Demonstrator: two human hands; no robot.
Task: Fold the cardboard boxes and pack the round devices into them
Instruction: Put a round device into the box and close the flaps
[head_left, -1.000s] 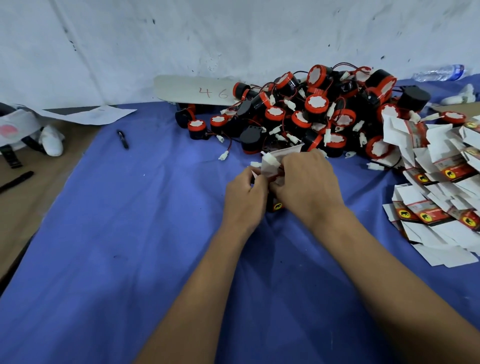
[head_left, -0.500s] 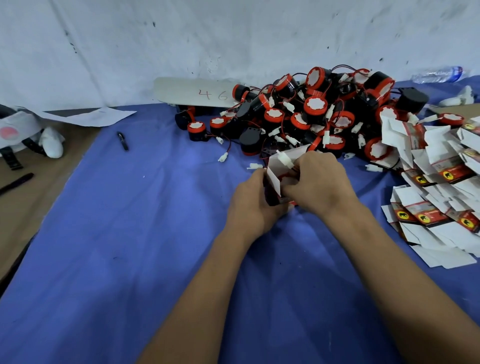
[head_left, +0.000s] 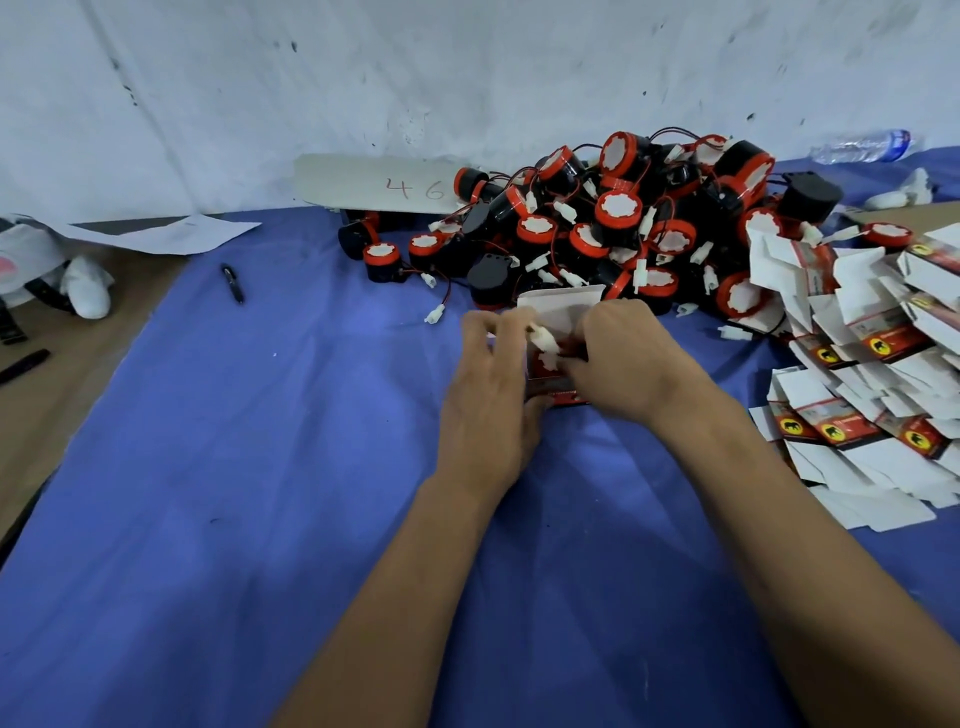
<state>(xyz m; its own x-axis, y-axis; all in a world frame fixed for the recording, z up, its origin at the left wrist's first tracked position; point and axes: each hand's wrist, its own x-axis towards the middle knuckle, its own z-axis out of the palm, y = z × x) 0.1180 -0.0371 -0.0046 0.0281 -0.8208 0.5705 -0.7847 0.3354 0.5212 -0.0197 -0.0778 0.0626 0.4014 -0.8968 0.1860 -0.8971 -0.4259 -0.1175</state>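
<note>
- A small cardboard box (head_left: 553, 358) stands near the middle of the blue cloth (head_left: 260, 467), its white top flap raised toward the far edge and its red printed side facing the camera.
- A round device (head_left: 545, 361) shows in the open mouth of the box as a patch of red and white (how deep it sits cannot be told), with its white connector plug (head_left: 543, 338) sticking out above it.
- The left hand (head_left: 493, 395) curls round the box's left side, thumb underneath at the near face, fingers bent over the top by the plug.
- The right hand (head_left: 623, 358) grips the box's right side, fingers curled in over the opening; its fingertips are hidden behind the knuckles.
- Just beyond the box, along the far edge, lies a heap of round devices (head_left: 623, 218), black bodies with red rims, white faces and thin red wires.
- At the right edge spreads a pile of flat unfolded boxes (head_left: 872, 364), white with red and yellow panels.
- A grey board (head_left: 374, 184) marked "46" leans at the wall behind the heap.
- A black pen (head_left: 232, 283) lies on the cloth toward the left edge, and a sheet of paper (head_left: 166, 234) overlaps the far left corner.
- A plastic bottle (head_left: 862, 145) lies at the far right corner.
</note>
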